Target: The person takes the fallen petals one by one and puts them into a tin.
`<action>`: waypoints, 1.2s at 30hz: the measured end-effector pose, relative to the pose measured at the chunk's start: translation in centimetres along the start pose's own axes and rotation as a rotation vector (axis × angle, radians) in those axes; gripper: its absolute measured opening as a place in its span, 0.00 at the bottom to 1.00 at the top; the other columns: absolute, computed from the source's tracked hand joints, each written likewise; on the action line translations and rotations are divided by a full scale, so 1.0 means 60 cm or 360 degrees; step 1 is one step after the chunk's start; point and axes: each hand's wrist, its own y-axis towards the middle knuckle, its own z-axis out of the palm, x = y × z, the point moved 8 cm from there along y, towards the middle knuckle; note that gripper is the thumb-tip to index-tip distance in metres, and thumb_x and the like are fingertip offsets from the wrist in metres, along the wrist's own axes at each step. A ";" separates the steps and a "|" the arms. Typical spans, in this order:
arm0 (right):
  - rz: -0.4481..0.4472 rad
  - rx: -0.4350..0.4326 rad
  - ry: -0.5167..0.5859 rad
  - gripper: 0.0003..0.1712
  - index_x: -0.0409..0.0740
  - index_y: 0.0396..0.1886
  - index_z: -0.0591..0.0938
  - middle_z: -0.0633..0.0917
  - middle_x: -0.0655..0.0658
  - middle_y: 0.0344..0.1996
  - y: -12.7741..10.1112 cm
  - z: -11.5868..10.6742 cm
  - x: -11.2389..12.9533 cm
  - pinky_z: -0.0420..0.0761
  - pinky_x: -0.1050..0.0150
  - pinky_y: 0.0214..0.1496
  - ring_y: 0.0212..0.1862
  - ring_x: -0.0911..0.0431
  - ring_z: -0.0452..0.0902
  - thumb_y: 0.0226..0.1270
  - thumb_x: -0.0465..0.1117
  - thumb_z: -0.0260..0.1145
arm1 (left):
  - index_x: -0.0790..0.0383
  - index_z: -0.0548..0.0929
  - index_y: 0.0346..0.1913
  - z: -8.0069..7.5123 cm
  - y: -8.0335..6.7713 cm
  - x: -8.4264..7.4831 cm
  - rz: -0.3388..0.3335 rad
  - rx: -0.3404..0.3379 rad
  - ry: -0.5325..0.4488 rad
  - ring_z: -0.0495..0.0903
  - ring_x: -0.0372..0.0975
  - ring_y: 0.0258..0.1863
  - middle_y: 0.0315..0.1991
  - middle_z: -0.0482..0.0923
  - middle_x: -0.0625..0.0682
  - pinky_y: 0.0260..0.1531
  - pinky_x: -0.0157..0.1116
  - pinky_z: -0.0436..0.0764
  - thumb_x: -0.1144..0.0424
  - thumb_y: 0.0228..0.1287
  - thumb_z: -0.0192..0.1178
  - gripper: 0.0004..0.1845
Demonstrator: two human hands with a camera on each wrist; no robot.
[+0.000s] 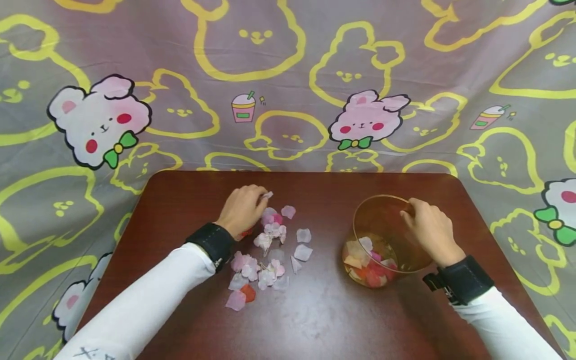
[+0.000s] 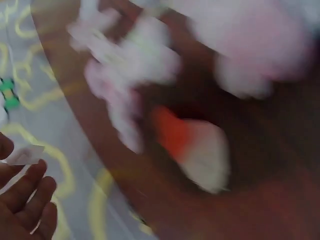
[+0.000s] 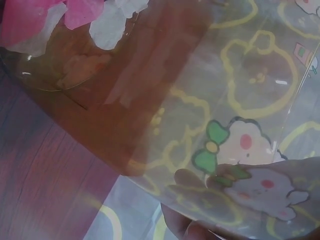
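My left hand (image 1: 243,209), over the far side of the petal pile, pinches a pale petal (image 2: 26,155) between thumb and fingers. Below it lie pink and white flower petals (image 1: 266,272), with a few orange-red ones among them. The right hand (image 1: 433,232) grips the rim of a clear, amber-tinted container (image 1: 382,197), its fingers curled over the edge. At the bottom of that container sit red, pink, white and peach petals (image 1: 375,270). Through the clear wall in the right wrist view, pink petals (image 3: 82,12) show near the base.
Both hands work over a dark red-brown wooden table (image 1: 315,320). Several single white petals (image 1: 303,252) lie between the pile and the container. Behind the table hangs a grey cloth (image 1: 288,100) printed with yellow outlines and cartoon bunnies.
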 end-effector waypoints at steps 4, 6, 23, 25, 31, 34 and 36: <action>0.0011 0.0012 -0.0008 0.09 0.40 0.38 0.82 0.85 0.39 0.25 0.001 0.001 0.000 0.70 0.54 0.21 0.25 0.45 0.79 0.71 0.42 0.65 | 0.68 0.84 0.51 -0.001 -0.034 0.079 -0.0197 0.0058 0.0015 0.84 0.52 0.40 0.44 0.87 0.61 0.47 0.51 0.81 0.61 0.71 0.59 0.14; 0.0016 0.0011 -0.0014 0.09 0.40 0.38 0.82 0.85 0.39 0.25 0.001 0.001 -0.001 0.70 0.54 0.21 0.26 0.44 0.80 0.71 0.42 0.65 | 0.68 0.84 0.51 0.001 -0.050 0.106 -0.0257 0.0091 0.0020 0.82 0.51 0.38 0.43 0.86 0.61 0.44 0.50 0.80 0.61 0.71 0.59 0.14; 0.0033 0.0015 -0.0024 0.09 0.40 0.36 0.81 0.82 0.41 0.22 0.001 0.000 -0.004 0.68 0.56 0.21 0.24 0.47 0.77 0.71 0.42 0.64 | 0.66 0.85 0.50 0.049 -0.114 0.158 -0.0297 0.0313 0.0129 0.84 0.51 0.41 0.43 0.84 0.60 0.47 0.53 0.82 0.58 0.61 0.71 0.18; 0.0034 0.0020 -0.0020 0.09 0.40 0.37 0.81 0.83 0.41 0.23 0.001 0.000 -0.004 0.68 0.56 0.21 0.24 0.47 0.77 0.71 0.42 0.64 | 0.66 0.85 0.48 0.050 -0.114 0.155 -0.0268 0.0284 0.0151 0.83 0.50 0.40 0.40 0.83 0.59 0.45 0.52 0.82 0.60 0.60 0.72 0.17; 0.0027 0.0025 -0.0020 0.09 0.39 0.38 0.82 0.83 0.40 0.23 0.002 0.000 -0.001 0.69 0.55 0.21 0.24 0.47 0.77 0.72 0.42 0.64 | 0.65 0.86 0.42 0.047 -0.114 0.149 -0.0220 0.0205 0.0190 0.83 0.50 0.36 0.34 0.82 0.57 0.40 0.51 0.82 0.65 0.60 0.70 0.10; 0.0022 0.0024 -0.0025 0.09 0.39 0.38 0.82 0.84 0.40 0.24 0.003 0.000 0.000 0.69 0.55 0.21 0.24 0.46 0.78 0.71 0.42 0.64 | 0.65 0.86 0.42 0.047 -0.115 0.149 -0.0222 0.0192 0.0194 0.84 0.51 0.36 0.34 0.83 0.58 0.40 0.52 0.82 0.66 0.62 0.69 0.08; 0.0018 0.0026 -0.0024 0.09 0.39 0.38 0.82 0.84 0.40 0.24 0.003 0.000 0.001 0.70 0.54 0.21 0.25 0.45 0.79 0.71 0.42 0.64 | 0.65 0.86 0.42 0.047 -0.117 0.149 -0.0222 0.0187 0.0196 0.84 0.51 0.36 0.35 0.84 0.59 0.40 0.53 0.82 0.65 0.62 0.68 0.08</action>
